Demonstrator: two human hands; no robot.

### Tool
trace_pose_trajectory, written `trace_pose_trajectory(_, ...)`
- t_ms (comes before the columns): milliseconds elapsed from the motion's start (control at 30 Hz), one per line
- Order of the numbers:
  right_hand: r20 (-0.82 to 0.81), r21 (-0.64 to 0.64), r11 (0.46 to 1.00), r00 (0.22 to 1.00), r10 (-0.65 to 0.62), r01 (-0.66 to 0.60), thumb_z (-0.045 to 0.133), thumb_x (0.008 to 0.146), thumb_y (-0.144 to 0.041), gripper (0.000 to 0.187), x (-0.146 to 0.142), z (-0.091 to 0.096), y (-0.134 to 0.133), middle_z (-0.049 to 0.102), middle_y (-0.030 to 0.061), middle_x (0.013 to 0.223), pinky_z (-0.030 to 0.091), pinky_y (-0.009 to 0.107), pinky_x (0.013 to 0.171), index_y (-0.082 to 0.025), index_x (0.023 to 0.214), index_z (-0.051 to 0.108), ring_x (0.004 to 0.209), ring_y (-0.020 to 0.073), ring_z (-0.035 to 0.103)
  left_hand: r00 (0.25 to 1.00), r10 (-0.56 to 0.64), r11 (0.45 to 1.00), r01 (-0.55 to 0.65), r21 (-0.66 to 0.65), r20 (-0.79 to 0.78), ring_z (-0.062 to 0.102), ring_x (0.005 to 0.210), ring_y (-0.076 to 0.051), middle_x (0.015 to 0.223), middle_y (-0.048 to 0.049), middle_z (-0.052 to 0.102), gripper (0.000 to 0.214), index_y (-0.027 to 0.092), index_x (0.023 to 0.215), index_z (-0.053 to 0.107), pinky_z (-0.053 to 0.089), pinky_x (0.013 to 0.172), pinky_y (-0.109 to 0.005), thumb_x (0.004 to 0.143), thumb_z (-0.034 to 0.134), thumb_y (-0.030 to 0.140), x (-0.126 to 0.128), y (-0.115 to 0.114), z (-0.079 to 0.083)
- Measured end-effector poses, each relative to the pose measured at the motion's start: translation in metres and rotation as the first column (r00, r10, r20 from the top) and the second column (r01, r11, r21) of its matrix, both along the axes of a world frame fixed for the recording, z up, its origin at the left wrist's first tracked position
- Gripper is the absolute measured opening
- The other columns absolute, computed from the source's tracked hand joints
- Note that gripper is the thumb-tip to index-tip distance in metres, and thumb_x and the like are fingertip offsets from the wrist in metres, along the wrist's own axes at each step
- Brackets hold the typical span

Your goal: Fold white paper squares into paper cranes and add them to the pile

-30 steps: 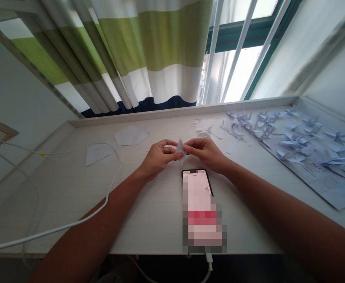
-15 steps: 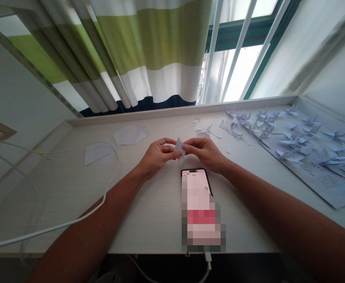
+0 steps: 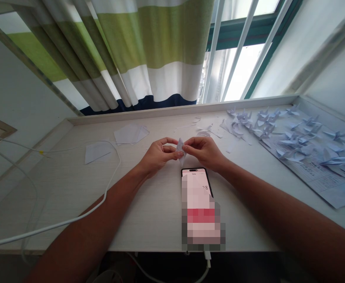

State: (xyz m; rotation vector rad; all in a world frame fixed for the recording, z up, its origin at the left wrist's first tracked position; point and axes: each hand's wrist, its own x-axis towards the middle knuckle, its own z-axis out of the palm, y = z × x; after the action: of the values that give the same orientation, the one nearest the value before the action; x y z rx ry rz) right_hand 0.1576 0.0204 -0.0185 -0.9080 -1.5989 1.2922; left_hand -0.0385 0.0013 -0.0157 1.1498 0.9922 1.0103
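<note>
A small folded piece of pale paper (image 3: 180, 146) stands upright between my two hands, just above the desk's middle. My left hand (image 3: 158, 155) pinches its left side with thumb and fingers closed. My right hand (image 3: 205, 151) pinches its right side, fingers curled. Directly below the hands a phone (image 3: 198, 196) lies flat on the desk (image 3: 148, 204) with its screen lit.
Several folded paper cranes (image 3: 302, 137) lie on a printed sheet (image 3: 322, 179) at the right. Paper scraps (image 3: 207, 129) sit behind the hands, flat paper squares (image 3: 129, 134) at the back left. A white cable (image 3: 107, 192) loops across the left side. A striped curtain (image 3: 131, 51) and window are behind.
Both hands stay pinched on the folded paper, which has shifted only slightly. Nothing else has moved.
</note>
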Motion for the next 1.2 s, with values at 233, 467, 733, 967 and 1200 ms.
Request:
trace_pose_trajectory(233,0.014,0.040,0.999,1.000,-0.012,0.011,0.078,0.081,-0.041,0.022,-0.0005,-0.0010,-0.0001,0.078,0.0043,0.081,0.053,0.032,0.072,-0.019,0.083,0.079,0.074,0.0178,0.068,1.000,0.019,1.000,-0.019,0.007,-0.013,0.066,0.067,-0.014,0.072,-0.0009,0.075,0.054,0.016,0.109,0.067,0.047,0.078,-0.032,0.065,0.095,0.029,0.0008,-0.0004,0.0017)
trace_pose_trajectory(467,0.053,0.063,0.997,0.997,-0.049,0.046,0.074,0.083,-0.035,0.017,-0.0011,-0.0024,-0.0007,0.078,0.0041,0.080,0.053,0.032,0.075,-0.018,0.081,0.079,0.075,0.0177,0.068,0.996,0.069,0.997,-0.067,0.045,-0.054,0.063,0.065,-0.014,0.070,0.0001,0.074,0.054,0.016,0.107,0.067,0.047,0.073,-0.030,0.063,0.095,0.030,0.0055,-0.0029,0.0017)
trace_pose_trajectory(733,-0.011,0.036,0.998,0.999,-0.052,0.052,0.079,0.081,-0.037,0.022,0.0053,0.0003,0.0033,0.079,0.0064,0.089,0.059,0.036,0.080,-0.018,0.092,0.080,0.080,0.0199,0.072,0.991,0.101,0.991,-0.092,0.097,-0.090,0.067,0.067,-0.015,0.071,0.0020,0.073,0.055,0.019,0.112,0.065,0.049,0.074,-0.029,0.066,0.093,0.028,0.0046,-0.0041,0.0009)
trace_pose_trajectory(967,0.099,0.061,0.998,0.995,-0.006,0.000,0.074,0.085,-0.038,0.020,0.0038,0.0033,0.0005,0.080,0.0060,0.083,0.055,0.034,0.076,-0.019,0.083,0.081,0.078,0.0204,0.070,0.995,0.067,0.992,-0.059,0.109,-0.074,0.071,0.070,-0.017,0.072,0.0017,0.074,0.056,0.019,0.110,0.064,0.050,0.075,-0.029,0.065,0.095,0.032,0.0056,-0.0050,0.0003)
trace_pose_trajectory(1200,0.004,0.011,0.999,0.999,0.037,-0.037,0.074,0.087,-0.043,0.026,0.0056,0.0010,0.0026,0.078,0.0069,0.086,0.055,0.035,0.080,-0.018,0.084,0.080,0.081,0.0196,0.070,0.997,0.079,0.992,-0.076,0.100,-0.025,0.073,0.073,-0.017,0.074,0.0004,0.076,0.055,0.018,0.109,0.062,0.052,0.078,-0.030,0.067,0.095,0.032,0.0063,-0.0032,0.0007)
